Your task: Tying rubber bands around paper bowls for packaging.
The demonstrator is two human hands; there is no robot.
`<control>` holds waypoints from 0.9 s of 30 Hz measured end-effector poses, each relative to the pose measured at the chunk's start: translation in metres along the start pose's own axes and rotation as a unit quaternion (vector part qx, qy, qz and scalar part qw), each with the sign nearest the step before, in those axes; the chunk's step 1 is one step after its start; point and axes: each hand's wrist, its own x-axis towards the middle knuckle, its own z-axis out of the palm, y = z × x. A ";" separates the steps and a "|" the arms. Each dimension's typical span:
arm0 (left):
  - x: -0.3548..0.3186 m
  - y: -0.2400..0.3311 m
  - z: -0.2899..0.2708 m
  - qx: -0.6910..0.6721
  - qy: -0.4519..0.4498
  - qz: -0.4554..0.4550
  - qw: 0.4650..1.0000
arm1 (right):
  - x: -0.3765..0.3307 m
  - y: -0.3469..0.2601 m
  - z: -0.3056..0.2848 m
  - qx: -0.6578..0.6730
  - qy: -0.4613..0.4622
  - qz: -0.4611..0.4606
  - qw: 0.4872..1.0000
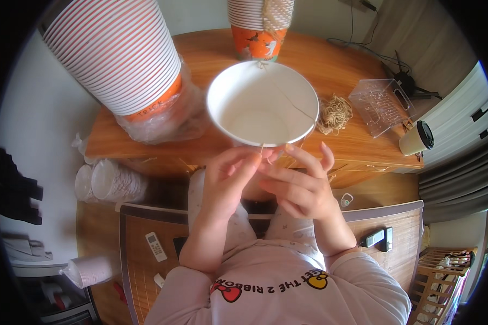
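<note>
A white-lined paper bucket (263, 103) stands at the table's near edge, its open top toward me. Thin beige string (293, 102) is knotted at the far rim, crosses the opening and passes over the right side of the rim. Just below the near rim, my left hand (230, 174) is closed, with thumb and finger pinching a short bit of the string. My right hand (303, 184) meets it there, the string running down to its fingers; one fingertip touches the rim and the little finger sticks up. My fingers partly hide where the string ends.
A tall stack of paper buckets (119, 54) in plastic wrap leans at left. Behind the bucket stands another orange-printed stack (259, 40). To the right are a string bundle (335, 115), a clear plastic box (382, 108) and a lidded cup (416, 138). A remote (156, 246) lies beside me.
</note>
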 end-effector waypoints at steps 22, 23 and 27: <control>-0.006 -0.016 0.007 0.154 0.031 0.080 0.984 | 0.000 -0.014 0.012 0.020 0.164 0.108 0.980; -0.007 -0.017 0.009 0.155 0.031 0.081 0.984 | 0.001 -0.015 0.013 0.020 0.165 0.108 0.980; -0.007 -0.022 0.011 0.075 0.061 0.080 0.992 | 0.000 -0.017 0.014 0.019 0.167 0.109 0.980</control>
